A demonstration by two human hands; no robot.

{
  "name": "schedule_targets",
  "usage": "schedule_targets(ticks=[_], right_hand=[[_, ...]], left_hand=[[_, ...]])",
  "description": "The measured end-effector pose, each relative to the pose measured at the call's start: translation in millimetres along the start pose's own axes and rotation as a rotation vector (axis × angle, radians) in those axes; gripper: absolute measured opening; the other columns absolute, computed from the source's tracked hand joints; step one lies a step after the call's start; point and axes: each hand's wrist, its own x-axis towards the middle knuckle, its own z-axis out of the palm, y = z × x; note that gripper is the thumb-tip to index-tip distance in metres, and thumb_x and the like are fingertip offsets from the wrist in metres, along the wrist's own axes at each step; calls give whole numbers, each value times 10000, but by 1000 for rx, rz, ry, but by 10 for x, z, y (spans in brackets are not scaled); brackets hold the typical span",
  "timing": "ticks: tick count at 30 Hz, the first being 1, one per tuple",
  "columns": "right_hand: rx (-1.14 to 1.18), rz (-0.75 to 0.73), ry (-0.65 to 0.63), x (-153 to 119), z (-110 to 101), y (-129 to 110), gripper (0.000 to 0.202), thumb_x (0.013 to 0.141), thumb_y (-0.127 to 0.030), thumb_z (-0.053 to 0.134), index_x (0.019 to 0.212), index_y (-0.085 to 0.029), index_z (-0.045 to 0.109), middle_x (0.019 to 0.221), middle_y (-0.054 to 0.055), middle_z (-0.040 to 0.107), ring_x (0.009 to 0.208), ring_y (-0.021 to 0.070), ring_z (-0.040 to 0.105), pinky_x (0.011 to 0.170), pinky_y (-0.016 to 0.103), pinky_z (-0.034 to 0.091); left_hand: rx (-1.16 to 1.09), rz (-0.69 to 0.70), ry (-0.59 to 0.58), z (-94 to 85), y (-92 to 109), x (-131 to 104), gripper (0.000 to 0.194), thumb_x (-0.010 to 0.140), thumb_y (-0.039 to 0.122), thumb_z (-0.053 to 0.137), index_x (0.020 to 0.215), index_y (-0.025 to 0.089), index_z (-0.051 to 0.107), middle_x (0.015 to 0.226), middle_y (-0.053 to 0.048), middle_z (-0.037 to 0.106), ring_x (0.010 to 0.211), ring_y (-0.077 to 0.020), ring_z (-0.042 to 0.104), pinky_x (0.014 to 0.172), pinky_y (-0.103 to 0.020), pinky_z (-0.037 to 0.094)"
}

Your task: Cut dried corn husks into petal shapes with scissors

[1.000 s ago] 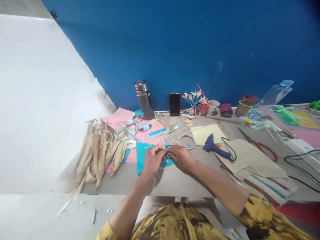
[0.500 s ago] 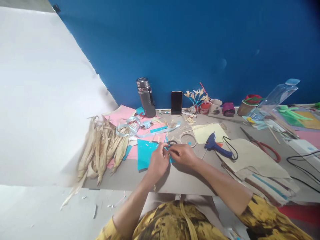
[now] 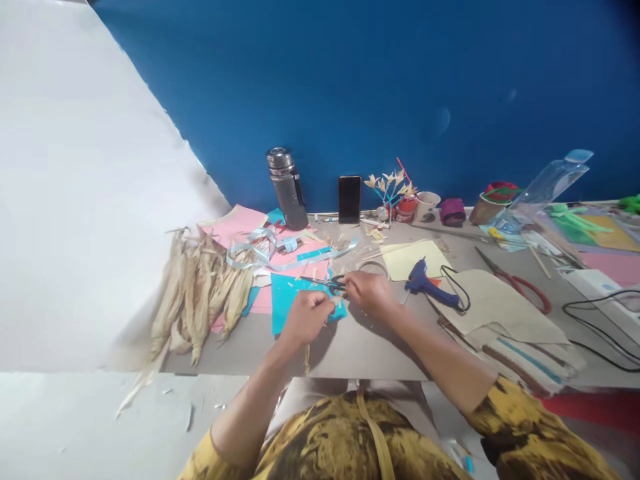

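My left hand (image 3: 307, 317) is closed in a pinch above the blue sheet (image 3: 285, 303), with a small pale piece of corn husk (image 3: 337, 302) at its fingertips. To its right, my right hand (image 3: 369, 291) has its fingers curled at the black handles of a pair of scissors (image 3: 334, 285). The blades point left over the blue sheet and look low against it. Part of the handles is hidden by my right fingers. A thin husk strip (image 3: 307, 360) hangs below my left wrist near the table edge.
Dried corn husks (image 3: 193, 293) lie at left, by a flask (image 3: 289, 193). A tape ring (image 3: 375, 268), glue gun (image 3: 427, 285) and red-handled scissors (image 3: 520, 283) lie to the right. Husk flowers (image 3: 390, 187) stand behind, near a phone (image 3: 349, 200).
My hands, close together before, have separated. The left has moved down and left with the husk piece; the right has come to the scissors' handles. The view has shifted slightly.
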Motion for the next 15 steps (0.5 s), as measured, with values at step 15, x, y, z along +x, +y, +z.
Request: schedule_targets(ticks=[15], right_hand=[[56, -189, -81, -53, 121, -32, 200, 851, -160, 522, 940, -168, 701, 862, 79, 734, 761, 182, 646, 673, 256, 411]], left_hand=[[360, 124, 158, 87, 86, -90, 329, 828, 272, 460, 510, 189, 453, 527, 10, 460, 540, -127, 388, 558, -287, 210]])
